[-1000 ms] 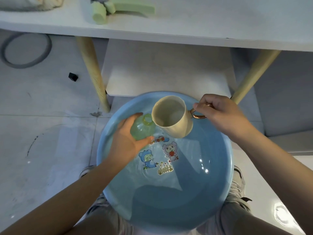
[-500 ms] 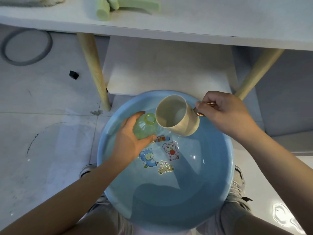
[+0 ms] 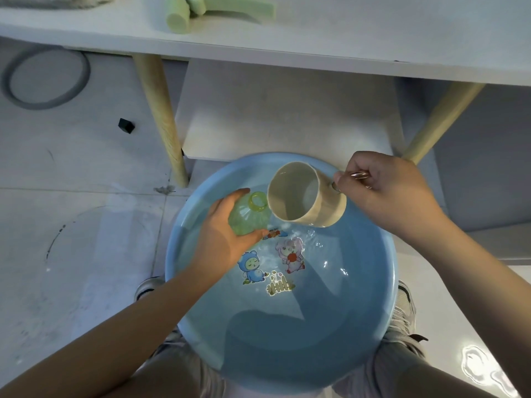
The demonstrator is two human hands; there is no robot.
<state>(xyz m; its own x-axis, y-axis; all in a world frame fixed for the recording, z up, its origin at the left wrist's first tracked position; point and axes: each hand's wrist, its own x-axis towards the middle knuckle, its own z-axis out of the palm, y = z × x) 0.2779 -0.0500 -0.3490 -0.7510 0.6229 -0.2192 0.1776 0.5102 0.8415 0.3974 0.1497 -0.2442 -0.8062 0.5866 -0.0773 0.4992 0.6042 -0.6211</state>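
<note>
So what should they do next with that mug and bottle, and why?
Probably nudge the mug so its rim sits over the green bottle. The right hand tilts the mug by its handle, the left hand holds the bottle beside it, and ripples in the basin below hint at spilling.

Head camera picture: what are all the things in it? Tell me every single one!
basin: one, blue, over the person's knees, water inside
cartoon pictures: several, blue, pink and yellow, on the basin's bottom
mug: one, cream with a shiny handle, tilted over the basin
bottle: one, see-through green, its mouth beside the mug's rim
table: one, white top, two pale wooden legs, behind the basin
foam pieces: at least two, pale green, on the table
ring: one, grey, on the floor, far left
block: one, black, small, on the floor
shoes: two, grey, below the basin's sides
left hand: grips the bottle
right hand: holds the mug's handle
</note>
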